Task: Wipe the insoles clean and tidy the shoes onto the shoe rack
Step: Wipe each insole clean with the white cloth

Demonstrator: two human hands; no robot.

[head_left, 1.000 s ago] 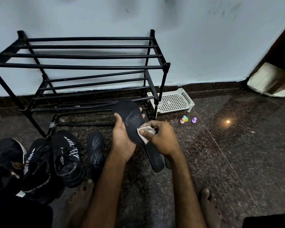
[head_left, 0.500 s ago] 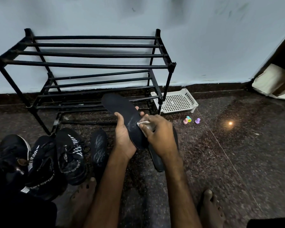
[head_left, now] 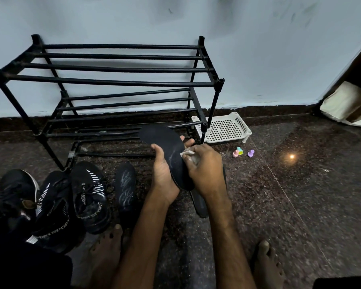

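My left hand (head_left: 165, 174) grips a black insole (head_left: 165, 142) from below, its toe end pointing up and left. Pinched in my right hand (head_left: 204, 170) is a small white cloth (head_left: 188, 154) that presses on the insole's middle. A second black insole (head_left: 126, 184), scuffed with white marks, lies on the floor left of my hands. Another dark insole (head_left: 200, 203) lies on the floor under my right wrist. Black sport shoes (head_left: 88, 195) sit in a row at the lower left. The black metal shoe rack (head_left: 113, 80) stands against the wall with nothing on its shelves.
A white perforated plastic tray (head_left: 223, 128) sits on the floor right of the rack. Three small pastel pieces (head_left: 243, 152) lie beside it. My bare feet (head_left: 106, 253) rest on the dark speckled floor. A cream bag (head_left: 346, 103) lies at the far right.
The insole's toe end has tilted further up and left. My right hand with the cloth has slid up along the insole toward its middle.
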